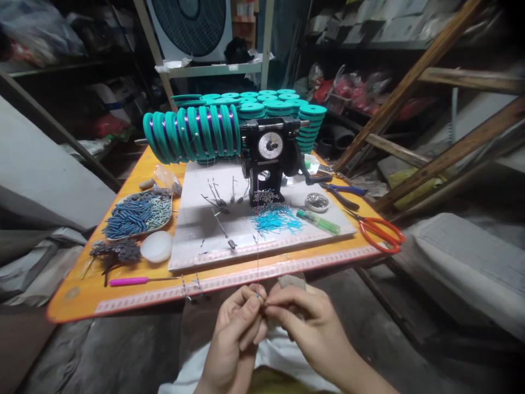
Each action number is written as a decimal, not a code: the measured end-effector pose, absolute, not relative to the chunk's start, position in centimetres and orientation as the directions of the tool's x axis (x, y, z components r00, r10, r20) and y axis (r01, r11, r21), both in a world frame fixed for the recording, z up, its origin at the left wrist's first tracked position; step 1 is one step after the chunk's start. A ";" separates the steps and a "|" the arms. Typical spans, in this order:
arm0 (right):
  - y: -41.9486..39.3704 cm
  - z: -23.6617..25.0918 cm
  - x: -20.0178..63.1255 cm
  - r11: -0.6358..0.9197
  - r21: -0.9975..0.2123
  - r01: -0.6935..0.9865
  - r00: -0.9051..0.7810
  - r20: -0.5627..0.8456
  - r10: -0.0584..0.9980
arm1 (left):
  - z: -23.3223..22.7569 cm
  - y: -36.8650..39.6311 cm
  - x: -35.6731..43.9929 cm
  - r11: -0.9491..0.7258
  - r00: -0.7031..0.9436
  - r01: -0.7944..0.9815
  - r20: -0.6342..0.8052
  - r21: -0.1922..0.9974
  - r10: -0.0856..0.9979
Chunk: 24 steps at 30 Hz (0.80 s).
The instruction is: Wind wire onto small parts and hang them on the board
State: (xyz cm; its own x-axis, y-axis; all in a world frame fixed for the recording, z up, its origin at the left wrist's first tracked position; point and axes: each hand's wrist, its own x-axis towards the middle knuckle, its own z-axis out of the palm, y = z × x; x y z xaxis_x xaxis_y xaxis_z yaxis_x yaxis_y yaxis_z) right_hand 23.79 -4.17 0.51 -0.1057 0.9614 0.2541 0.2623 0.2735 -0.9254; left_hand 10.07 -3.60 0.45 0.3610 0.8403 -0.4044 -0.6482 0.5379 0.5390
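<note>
Taking the hands as the dial's centre, with twelve straight ahead, an orange-topped table [76, 298] spreads from nine round to two. A flat white board [197, 205] lies on it at twelve. Above the board, a long row of ribbed green spools [191, 134] runs at eleven beside a black metal machine with a round dial and crank [266, 171] at twelve; their bulk stands in the way of any straight reach to the far side.

The left hand [233, 328] presses thumb and forefinger together on a fine, reddish, thread-like strand [258, 257]. The right hand [307, 320] makes a narrow pinch just beside it, on what I cannot tell.

At ten, a heap of dark-blue tubular pieces [128, 216] sits near a round white bowl [156, 247]; at two are red-handled scissors [363, 220]. A loose pile of bright-blue slim sticks [275, 220] lies at twelve, near the strand's path, and could catch it if it slackens.

The strand runs upright from the machine's side to the fingers. It should be nearly weightless, limp, slippery and easily snapped, best held close to its lower end, where a tiny blue piece [257, 295] shows at the fingertips.
</note>
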 end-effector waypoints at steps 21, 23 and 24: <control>-1.3 5.1 26.7 0.853 -0.033 0.521 -0.535 0.766 0.356 | 3.2 -2.9 7.0 -0.706 0.289 0.454 0.660 0.544 0.694; -1.1 5.2 26.2 0.860 -0.153 0.487 -0.508 0.751 0.422 | 3.5 -2.8 6.7 -0.730 0.295 0.475 0.692 0.491 0.658; -1.0 5.1 25.9 0.843 -0.261 0.471 -0.492 0.715 0.496 | 3.7 -2.7 6.6 -0.740 0.296 0.479 0.706 0.473 0.643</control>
State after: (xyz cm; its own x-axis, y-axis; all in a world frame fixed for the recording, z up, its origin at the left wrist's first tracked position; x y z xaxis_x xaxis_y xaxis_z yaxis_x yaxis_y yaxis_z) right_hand 25.93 -0.99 5.12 -0.4925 0.4965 0.7148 0.4709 0.8427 -0.2608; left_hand 6.61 -2.73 3.71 0.2965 0.6432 0.7060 0.4787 -0.7397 0.4729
